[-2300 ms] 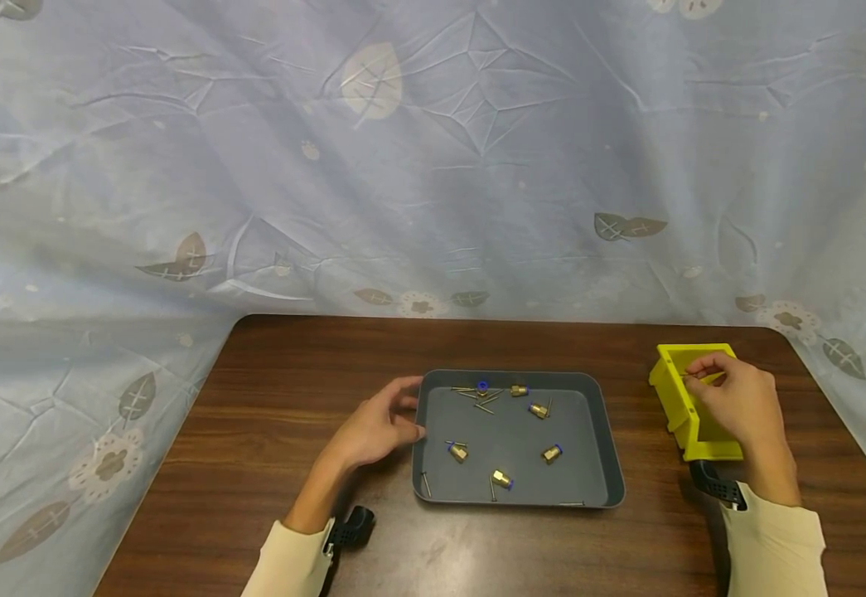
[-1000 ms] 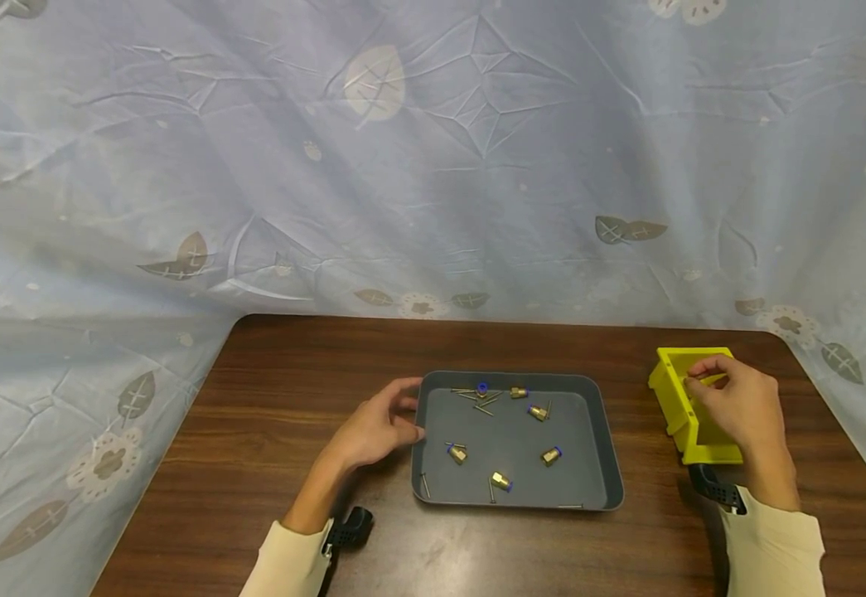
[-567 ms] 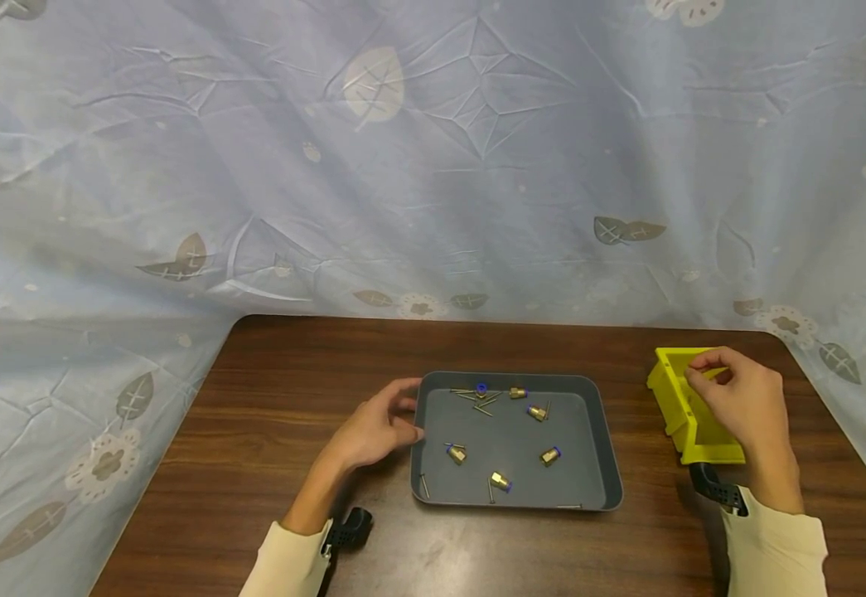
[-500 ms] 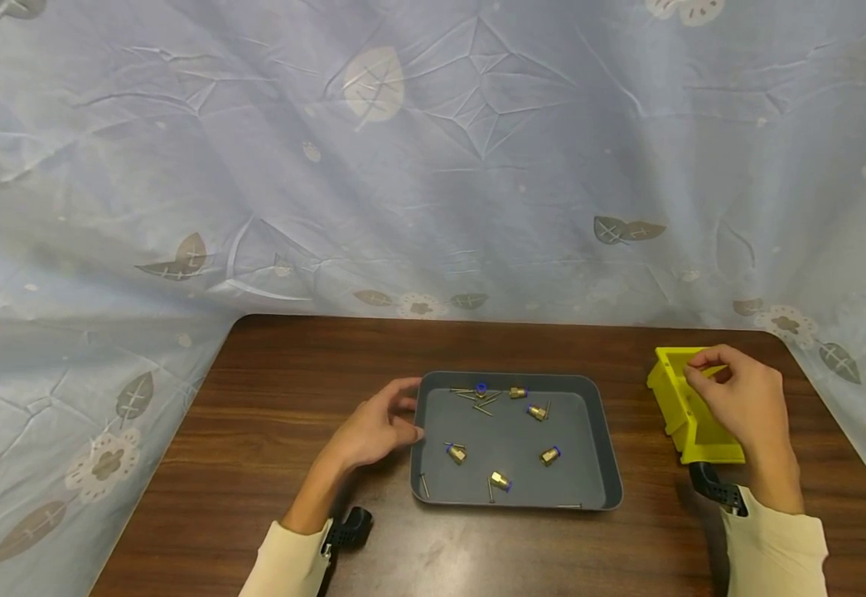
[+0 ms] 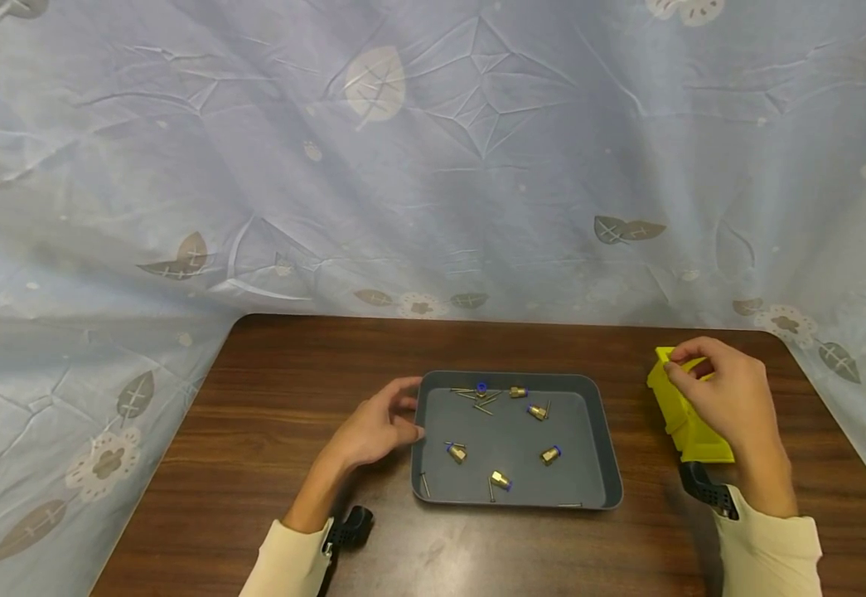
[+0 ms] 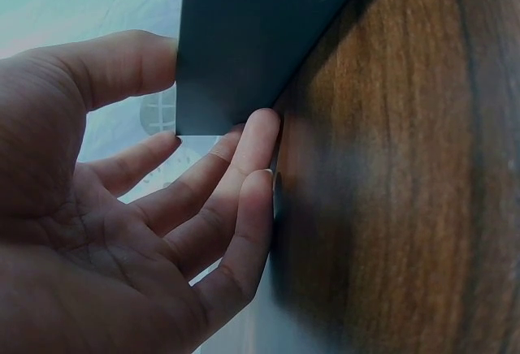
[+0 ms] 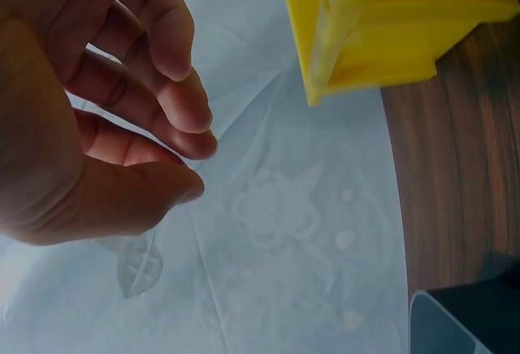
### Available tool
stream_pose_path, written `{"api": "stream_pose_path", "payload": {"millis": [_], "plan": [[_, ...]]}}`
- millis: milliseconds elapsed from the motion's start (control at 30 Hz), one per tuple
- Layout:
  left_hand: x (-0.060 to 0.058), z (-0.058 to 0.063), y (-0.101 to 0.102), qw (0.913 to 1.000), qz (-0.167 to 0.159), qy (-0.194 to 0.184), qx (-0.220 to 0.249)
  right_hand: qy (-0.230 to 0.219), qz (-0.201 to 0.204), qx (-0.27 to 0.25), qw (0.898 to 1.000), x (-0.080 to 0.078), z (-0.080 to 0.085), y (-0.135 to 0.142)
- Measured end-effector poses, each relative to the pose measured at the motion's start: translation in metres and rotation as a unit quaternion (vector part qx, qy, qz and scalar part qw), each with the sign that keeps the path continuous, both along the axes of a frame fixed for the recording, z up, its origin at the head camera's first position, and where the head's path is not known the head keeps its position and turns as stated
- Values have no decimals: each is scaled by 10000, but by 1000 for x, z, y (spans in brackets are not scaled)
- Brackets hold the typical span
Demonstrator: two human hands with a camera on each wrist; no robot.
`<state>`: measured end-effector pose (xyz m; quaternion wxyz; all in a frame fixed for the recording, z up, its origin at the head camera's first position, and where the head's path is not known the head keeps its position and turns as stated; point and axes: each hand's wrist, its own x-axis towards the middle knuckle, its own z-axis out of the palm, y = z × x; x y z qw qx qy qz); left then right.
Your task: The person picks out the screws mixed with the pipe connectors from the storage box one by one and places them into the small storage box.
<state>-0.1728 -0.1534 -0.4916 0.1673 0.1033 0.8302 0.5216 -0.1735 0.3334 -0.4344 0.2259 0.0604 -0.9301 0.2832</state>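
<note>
A shallow grey tray [image 5: 574, 481] lies on the table with several brass push-in fittings [image 5: 550, 455] with blue collars and several thin screws [image 5: 484, 410] scattered in it. My left hand [image 5: 374, 424] rests against the tray's left side; in the left wrist view the thumb touches the rim and relaxed fingers lie along the corner, low by the tabletop. My right hand [image 5: 727, 390] hovers over a yellow bin [image 5: 674, 410], its fingertips near the bin's left rim. In the right wrist view its fingers [image 7: 183, 106] hang loosely bent, thumb just apart, nothing visible between them.
The brown wooden table [image 5: 283, 373] has rounded back corners. A pale patterned cloth [image 5: 433, 207] hangs behind it and down both sides. Each wrist carries a black strap-mounted camera [image 5: 354, 526]. The bin's inside is mostly hidden behind my right hand.
My right hand, earlier with its fingertips inside the yellow bin, has lifted and shifted left toward the bin's left rim. The left hand and the tray stay in place.
</note>
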Motion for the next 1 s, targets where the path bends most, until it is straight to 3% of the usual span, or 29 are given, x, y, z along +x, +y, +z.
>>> {"api": "stream_pose_path", "payload": {"millis": [367,600,1000], "plan": [[0,0,1,10000,8,61,-8,155,986,244,9947,-5,-4,-19],[-1,1,2,10000,20,62,-13,185,1251,308,9915,-7,-7,-34],[-1,1,2,10000,17,34,42,-322,1933,179,9804,-15,-14,-64]]}}
